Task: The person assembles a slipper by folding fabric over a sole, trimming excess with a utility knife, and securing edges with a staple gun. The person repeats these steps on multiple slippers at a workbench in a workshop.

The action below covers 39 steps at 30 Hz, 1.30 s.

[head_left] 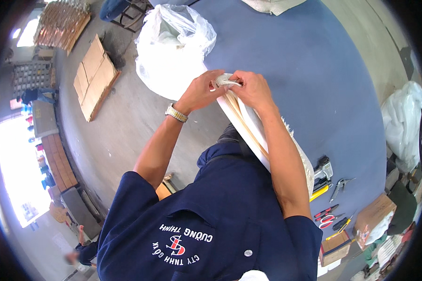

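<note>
My left hand (200,92) and my right hand (252,92) meet at the far end of a long piece, thumbs and fingers closed on a fold of whitish fabric (226,80). Below them the piece, a white padded panel (248,136) with a light wooden strip (239,114) along it, runs back toward my body. It lies at the left edge of the blue-grey table (333,79). Rough off-white cloth (307,168) shows beyond my right forearm. What my fingertips press inside the fold is hidden.
At the table's near right lie a staple gun (322,169), a yellow-handled cutter (320,192), pliers (326,213) and red-handled scissors (328,221). A large white plastic bag (171,51) stands at the far left of the table. Flattened cardboard (96,77) lies on the floor.
</note>
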Each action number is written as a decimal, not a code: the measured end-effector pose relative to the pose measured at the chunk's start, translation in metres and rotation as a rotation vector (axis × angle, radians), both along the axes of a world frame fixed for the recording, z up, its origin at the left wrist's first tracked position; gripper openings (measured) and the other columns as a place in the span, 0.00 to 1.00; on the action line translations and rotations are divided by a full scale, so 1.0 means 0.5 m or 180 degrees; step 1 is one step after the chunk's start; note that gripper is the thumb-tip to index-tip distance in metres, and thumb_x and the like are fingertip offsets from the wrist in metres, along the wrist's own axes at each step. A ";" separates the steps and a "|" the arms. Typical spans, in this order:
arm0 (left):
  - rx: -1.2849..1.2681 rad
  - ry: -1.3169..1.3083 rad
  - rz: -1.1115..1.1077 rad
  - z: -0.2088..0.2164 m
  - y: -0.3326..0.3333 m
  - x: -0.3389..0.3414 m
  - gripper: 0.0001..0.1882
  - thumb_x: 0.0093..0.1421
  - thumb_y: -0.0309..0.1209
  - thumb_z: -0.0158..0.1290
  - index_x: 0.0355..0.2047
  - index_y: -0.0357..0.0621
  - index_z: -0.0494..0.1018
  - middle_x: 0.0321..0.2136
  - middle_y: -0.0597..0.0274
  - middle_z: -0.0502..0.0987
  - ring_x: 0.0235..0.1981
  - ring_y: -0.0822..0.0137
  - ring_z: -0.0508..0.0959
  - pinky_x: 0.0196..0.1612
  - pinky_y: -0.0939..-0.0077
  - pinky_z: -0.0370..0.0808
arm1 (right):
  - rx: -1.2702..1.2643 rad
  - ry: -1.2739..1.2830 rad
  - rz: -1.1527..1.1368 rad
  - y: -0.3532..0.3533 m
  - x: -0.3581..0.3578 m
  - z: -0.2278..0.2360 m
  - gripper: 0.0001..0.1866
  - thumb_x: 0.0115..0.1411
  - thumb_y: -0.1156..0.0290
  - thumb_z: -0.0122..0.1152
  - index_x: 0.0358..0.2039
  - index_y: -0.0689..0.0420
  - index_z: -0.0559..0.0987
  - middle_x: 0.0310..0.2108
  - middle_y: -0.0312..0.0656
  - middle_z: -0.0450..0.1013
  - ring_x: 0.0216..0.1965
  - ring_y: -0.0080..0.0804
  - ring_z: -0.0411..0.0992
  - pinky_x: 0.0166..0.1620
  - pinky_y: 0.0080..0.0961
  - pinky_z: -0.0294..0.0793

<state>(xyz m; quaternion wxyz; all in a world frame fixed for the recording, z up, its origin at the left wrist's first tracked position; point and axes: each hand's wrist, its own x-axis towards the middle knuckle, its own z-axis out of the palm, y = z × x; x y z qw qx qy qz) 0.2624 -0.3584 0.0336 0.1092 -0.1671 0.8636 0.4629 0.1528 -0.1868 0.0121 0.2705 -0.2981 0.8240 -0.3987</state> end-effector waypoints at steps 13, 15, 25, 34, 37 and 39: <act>-0.0879 0.0501 0.0041 0.037 0.053 -0.041 0.23 0.58 0.33 0.58 0.53 0.37 0.81 0.29 0.46 0.83 0.30 0.61 0.83 0.39 0.68 0.79 | -0.0191 0.0570 0.0240 0.057 0.006 0.052 0.14 0.61 0.67 0.62 0.48 0.53 0.82 0.37 0.54 0.82 0.40 0.58 0.80 0.45 0.51 0.78; -0.0884 0.0370 0.0011 0.043 0.044 -0.055 0.23 0.56 0.36 0.58 0.50 0.38 0.82 0.29 0.42 0.83 0.31 0.51 0.85 0.41 0.65 0.80 | -0.0160 0.0740 0.0216 0.053 0.003 0.039 0.12 0.62 0.68 0.60 0.46 0.53 0.82 0.35 0.55 0.82 0.38 0.58 0.80 0.44 0.52 0.78; -0.0787 0.0277 0.0088 0.023 0.033 -0.077 0.20 0.60 0.34 0.57 0.49 0.38 0.84 0.32 0.53 0.86 0.30 0.71 0.81 0.39 0.73 0.79 | 0.0002 0.0845 -0.0297 0.018 -0.007 -0.010 0.06 0.63 0.69 0.60 0.39 0.53 0.81 0.30 0.51 0.81 0.35 0.59 0.79 0.39 0.53 0.76; 0.0606 0.0463 0.0151 -0.001 0.031 -0.080 0.21 0.70 0.32 0.52 0.61 0.42 0.77 0.46 0.58 0.84 0.46 0.71 0.78 0.55 0.73 0.74 | -0.0523 0.0600 -0.0490 0.064 -0.033 -0.013 0.08 0.62 0.67 0.59 0.41 0.52 0.81 0.32 0.51 0.81 0.36 0.57 0.80 0.41 0.51 0.76; 0.0422 0.0637 0.0033 0.003 0.042 -0.084 0.20 0.71 0.33 0.51 0.61 0.42 0.76 0.39 0.58 0.85 0.39 0.74 0.79 0.47 0.75 0.76 | -0.0775 0.0547 -0.0499 0.095 -0.035 0.001 0.10 0.61 0.68 0.61 0.43 0.50 0.83 0.36 0.49 0.82 0.38 0.54 0.80 0.42 0.47 0.78; 0.0341 0.0727 -0.0016 0.012 0.051 -0.084 0.21 0.71 0.35 0.52 0.61 0.42 0.76 0.38 0.58 0.84 0.37 0.73 0.78 0.46 0.74 0.76 | -0.1335 0.0949 -0.0488 0.107 -0.030 0.012 0.10 0.62 0.68 0.62 0.44 0.49 0.83 0.38 0.46 0.82 0.38 0.51 0.80 0.42 0.43 0.79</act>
